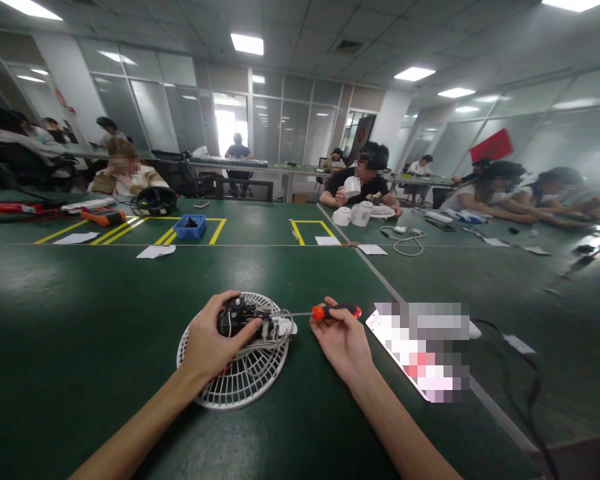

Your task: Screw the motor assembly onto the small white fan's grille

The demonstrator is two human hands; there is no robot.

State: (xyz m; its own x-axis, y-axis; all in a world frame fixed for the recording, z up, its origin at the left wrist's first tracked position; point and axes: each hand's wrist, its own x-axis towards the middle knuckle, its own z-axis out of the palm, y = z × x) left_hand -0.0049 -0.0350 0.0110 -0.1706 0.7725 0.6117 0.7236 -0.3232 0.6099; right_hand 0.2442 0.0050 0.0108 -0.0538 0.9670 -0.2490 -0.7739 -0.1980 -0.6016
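Observation:
On the green table lies a round white fan grille (247,383) with a black fan motor (234,320) and loose wires on top of it. My left hand (213,340) is wrapped round the motor, thumb on its right side. A screwdriver (336,312) with a red and black handle is gripped in my right hand (344,343). Its shaft points left into the motor assembly; the tip is too small to make out. A white part (283,327) sits at the motor's right end, with a pale cable running over the grille.
A phone-like device (415,360), partly blurred out, lies right of my right hand, near a dark cable (533,380). Beyond are a blue bin (190,227), paper slips (156,251) and yellow tape marks (300,233). Across the table a person (363,180) holds a white part.

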